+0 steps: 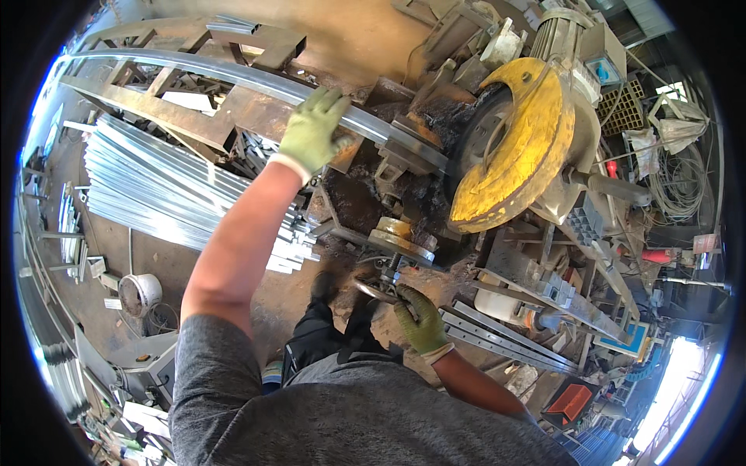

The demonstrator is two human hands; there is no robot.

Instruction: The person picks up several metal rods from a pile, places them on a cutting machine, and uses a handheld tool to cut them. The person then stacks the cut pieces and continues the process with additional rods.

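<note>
My left hand [313, 133], in a pale green work glove, rests on a long shiny metal bar [225, 75] with its fingers stretched over it. The bar lies along a rusty steel frame [256, 116] and runs into the vise [396, 159] of a cut-off saw. A chipped yellow blade guard [517, 147] covers much of the saw's dark disc [483, 132]. Low in front of me, my gloved right hand [422, 320] closes at the rim of a metal handwheel [376, 292]. That wheel sits on the vise screw; my fingertips there are partly hidden.
A large stack of shiny metal bars [155, 179] lies to the left, below the frame. A white bucket [141, 294] stands on the floor. Metal rails [505, 338] and an orange-and-black box [569, 401] lie at right. Coiled wire [676, 186] hangs farther right.
</note>
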